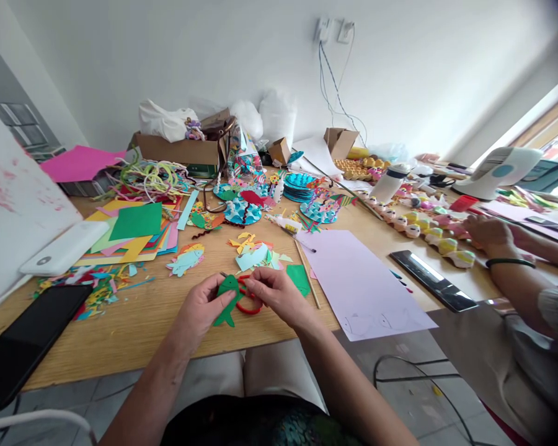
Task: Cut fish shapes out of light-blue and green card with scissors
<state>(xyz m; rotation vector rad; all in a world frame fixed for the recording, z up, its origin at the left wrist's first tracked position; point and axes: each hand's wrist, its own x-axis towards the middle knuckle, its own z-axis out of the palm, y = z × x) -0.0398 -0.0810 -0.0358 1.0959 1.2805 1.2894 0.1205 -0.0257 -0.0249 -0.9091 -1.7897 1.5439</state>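
A green fish-shaped paper cutout (225, 314) is pinched in my left hand (203, 308), its tail pointing down over the table's front edge. Just right of it, my right hand (276, 295) has its fingers closed at the red-handled scissors (250, 306), whose loops hang below the fingertips. The blades are mostly hidden behind the green paper. A green paper piece (298, 279) lies right of my right hand, beside a thin wooden stick (308, 275). Blue and orange fish cutouts (186, 261) lie beyond my left hand, and paper scraps (258, 255) lie beyond both hands.
A large lilac sheet (367, 285) and a black ruler-like object (431, 280) lie to the right. Stacked coloured paper (136, 222) and a black phone (30, 334) are left. Another person's hand (488, 235) works at far right. Decorated blue pieces (243, 211) stand behind.
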